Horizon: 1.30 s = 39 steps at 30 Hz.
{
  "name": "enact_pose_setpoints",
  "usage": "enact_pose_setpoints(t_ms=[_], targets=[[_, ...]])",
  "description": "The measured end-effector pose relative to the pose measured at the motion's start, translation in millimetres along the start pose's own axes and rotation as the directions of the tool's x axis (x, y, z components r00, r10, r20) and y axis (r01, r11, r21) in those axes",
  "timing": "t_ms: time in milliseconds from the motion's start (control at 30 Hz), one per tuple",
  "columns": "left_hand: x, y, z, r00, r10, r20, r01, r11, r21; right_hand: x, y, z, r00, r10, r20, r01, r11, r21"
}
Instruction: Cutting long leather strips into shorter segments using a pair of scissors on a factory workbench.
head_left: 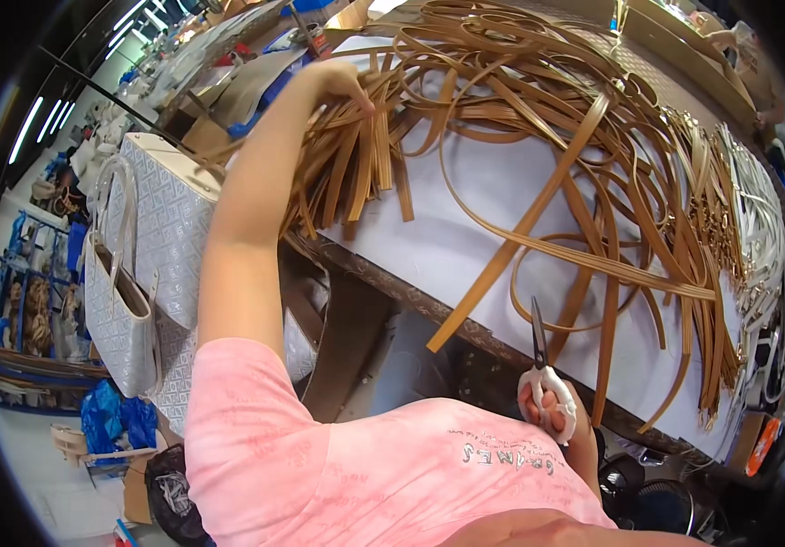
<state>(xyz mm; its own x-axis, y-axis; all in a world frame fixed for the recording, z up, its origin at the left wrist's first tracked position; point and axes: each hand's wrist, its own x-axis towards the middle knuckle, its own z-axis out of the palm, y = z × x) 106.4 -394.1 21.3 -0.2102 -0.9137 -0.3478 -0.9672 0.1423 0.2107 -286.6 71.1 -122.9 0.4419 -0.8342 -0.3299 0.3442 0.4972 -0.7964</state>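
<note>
My left hand point(338, 80) reaches far out to the left end of the table and rests on a bundle of short tan leather straps point(356, 159), its fingers spread over them. Close to my body at the table's near edge, my right hand point(552, 410) grips a pair of scissors with white handles point(543, 365), whose dark blades point up over the white tabletop point(465, 228). A big tangle of long tan straps point(593, 164) loops across the table between and beyond both hands.
White straps with metal fittings point(757, 228) lie along the right side. Grey patterned tote bags point(151, 264) stand to the left below the table. Blue plastic bags point(114, 419) and shelves sit on the floor at left. A dark fan point(648, 492) is under the table edge.
</note>
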Motion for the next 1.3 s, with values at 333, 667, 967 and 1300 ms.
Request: enact_pose_setpoints(t_ms=[333,667,967,1300], targets=[[-28.7,27.7,48.3,0.941,0.339,0.018,-0.332,0.907,0.261,5.9,-3.7,3.7,0.996,0.043,-0.080,-0.046,0.999,-0.029],[58.0,-4.0,-28.5,0.912,-0.018,-0.409,0.008,1.000,-0.026,4.5,-3.2,7.2,0.999,-0.027,-0.023,0.027,1.000,0.004],[122.1,-57.5,40.5,0.453,-0.117,-0.884,0.015,0.992,-0.123,2.2,-12.6,6.4,0.987,0.151,-0.056,-0.157,0.981,-0.116],[-64.9,212.3,126.3,0.448,0.541,-0.712,-0.739,0.672,0.045,-29.9,2.7,18.7,0.989,0.002,-0.145,-0.038,0.968,-0.247]])
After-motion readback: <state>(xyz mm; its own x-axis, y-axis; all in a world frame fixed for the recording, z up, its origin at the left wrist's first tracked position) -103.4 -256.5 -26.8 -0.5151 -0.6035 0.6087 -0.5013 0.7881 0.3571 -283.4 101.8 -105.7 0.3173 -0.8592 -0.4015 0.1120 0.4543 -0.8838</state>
